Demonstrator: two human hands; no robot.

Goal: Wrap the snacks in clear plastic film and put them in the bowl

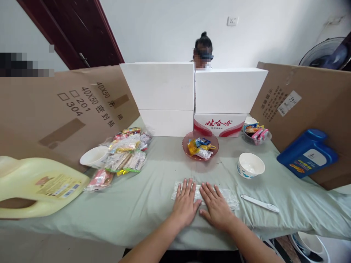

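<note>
My left hand [186, 202] and my right hand [216, 206] lie flat, side by side, with fingers stretched forward. Both palms rest on a crinkled, see-through plastic wrapper [230, 199], spread sideways on the cloth and partly hidden under them. To the right of my right hand lies a slim white tool [260, 203] that looks like a utility knife. Straight ahead stands a reddish glass bowl [186, 151] with small wrapped snacks [201, 146] in it. A white paper bowl [251, 166] with a blue pattern sits ahead and to the right.
Packaged snacks [126, 149] are heaped at the left by a white bowl [94, 157] and a yellow jug [44, 186]. A blue bottle [308, 155] leans at the right. White boxes [164, 87] and cardboard panels [101, 98] wall the table. Behind sits a person [203, 49].
</note>
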